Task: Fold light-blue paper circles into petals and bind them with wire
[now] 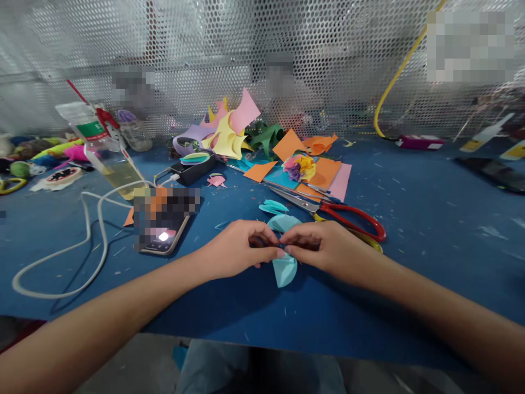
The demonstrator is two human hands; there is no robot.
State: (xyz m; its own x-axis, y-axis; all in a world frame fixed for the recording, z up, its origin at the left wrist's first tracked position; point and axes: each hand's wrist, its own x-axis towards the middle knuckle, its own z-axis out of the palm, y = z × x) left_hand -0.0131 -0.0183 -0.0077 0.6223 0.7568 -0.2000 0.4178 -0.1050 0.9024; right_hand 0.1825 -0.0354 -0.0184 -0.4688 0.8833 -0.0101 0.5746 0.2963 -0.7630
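Both hands meet over the blue table, pinching a light-blue paper piece between thumbs and fingers. My left hand (244,249) is closed on its left side; my right hand (318,243) is closed on its right side. A folded lobe of the light-blue paper (284,271) hangs below the fingertips, and the part between the fingers is hidden. Light-blue paper also shows just above the fingers; whether it is joined to the held piece I cannot tell. A small stack of light-blue paper petals (273,207) lies just beyond. Red-handled scissors (355,214) rest to the upper right of my right hand.
A phone (176,232) with a white cable (102,241) lies left. Behind it stands a bottle of yellowish liquid (115,169). Pink and yellow paper scraps (229,134), orange sheets (328,172) and a multicoloured paper flower (299,167) lie farther back, before a perforated metal panel (217,49).
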